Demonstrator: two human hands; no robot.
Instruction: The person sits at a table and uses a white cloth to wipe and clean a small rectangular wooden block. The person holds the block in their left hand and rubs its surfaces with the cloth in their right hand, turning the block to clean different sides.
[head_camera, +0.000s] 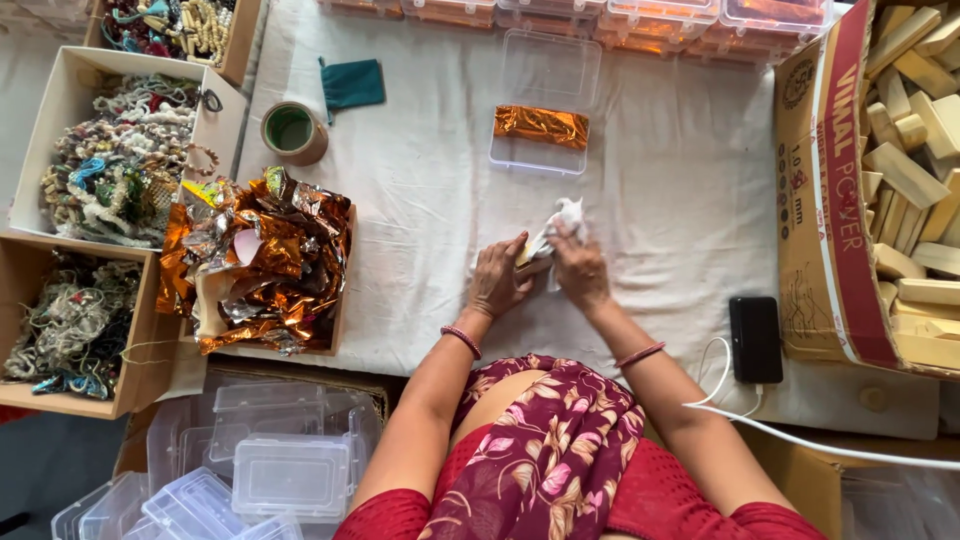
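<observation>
With our left hand (497, 280) we clamp a small wooden block (524, 254) flat on the white cloth (660, 190), fingers curled over it so it cannot slide, while our right hand (580, 270) pinches white tissue (562, 220) against the block's far end. Just beyond the block an open clear box (545, 100) holds an orange foil bundle (541, 126), and to the block's left a carton of crumpled foil (265, 260) sits within reach.

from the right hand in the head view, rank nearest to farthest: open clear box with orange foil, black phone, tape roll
1. Open clear box, straight ahead of the right hand, up the cloth.
2. Black phone, out to the right, near the table's front edge.
3. Tape roll, far to the upper left, beside the green pouch.
</observation>
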